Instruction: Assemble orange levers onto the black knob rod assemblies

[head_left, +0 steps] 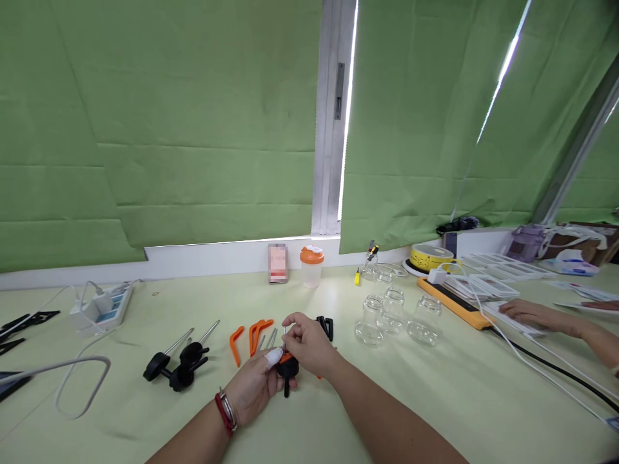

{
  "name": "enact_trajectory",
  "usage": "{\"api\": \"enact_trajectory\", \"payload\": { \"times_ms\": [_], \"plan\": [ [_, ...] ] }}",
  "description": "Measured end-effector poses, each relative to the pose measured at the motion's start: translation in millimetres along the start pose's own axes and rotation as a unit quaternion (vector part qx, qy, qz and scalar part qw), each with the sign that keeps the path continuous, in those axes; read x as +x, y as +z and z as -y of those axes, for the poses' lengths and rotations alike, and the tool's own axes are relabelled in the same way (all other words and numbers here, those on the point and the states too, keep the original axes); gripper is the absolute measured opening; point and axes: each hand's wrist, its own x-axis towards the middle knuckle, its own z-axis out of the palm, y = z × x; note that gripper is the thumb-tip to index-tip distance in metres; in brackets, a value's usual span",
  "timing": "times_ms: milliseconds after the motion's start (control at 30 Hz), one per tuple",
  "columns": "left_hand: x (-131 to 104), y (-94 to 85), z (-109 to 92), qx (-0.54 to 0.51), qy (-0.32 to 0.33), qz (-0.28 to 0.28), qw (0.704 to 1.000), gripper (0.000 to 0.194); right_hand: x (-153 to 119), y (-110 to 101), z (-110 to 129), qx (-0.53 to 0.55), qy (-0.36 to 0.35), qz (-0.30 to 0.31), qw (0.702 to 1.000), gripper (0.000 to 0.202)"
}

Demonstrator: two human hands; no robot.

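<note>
My left hand is wrapped round a black round part with an orange piece on it, near the table's front middle. My right hand pinches a thin metal rod that stands upright on the black part. Orange bent pieces and a few metal rods lie just behind my left hand. Black small parts rest behind my right hand, partly hidden by it. To the left, several black round parts with metal rods lie together on the table.
Clear glass jars stand to the right, beside an orange power strip with cables. A lidded cup stands at the back. Another person's hand rests at the right. A white power strip lies left.
</note>
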Motion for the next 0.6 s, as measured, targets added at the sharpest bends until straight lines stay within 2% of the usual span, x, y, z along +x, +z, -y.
{"api": "enact_trajectory", "payload": {
  "times_ms": [200, 600],
  "plan": [
    [0.1, -2.6, 0.9, 0.004, 0.041, 0.022, 0.999, 0.023, -6.3, -3.7, 12.3, -0.049, -0.043, 0.008, 0.998, 0.019],
    [0.1, -6.5, 2.3, 0.006, 0.045, 0.029, 0.999, 0.023, -10.7, -7.6, 14.9, -0.162, -0.129, 0.0, 0.978, 0.016]
  ]
}}
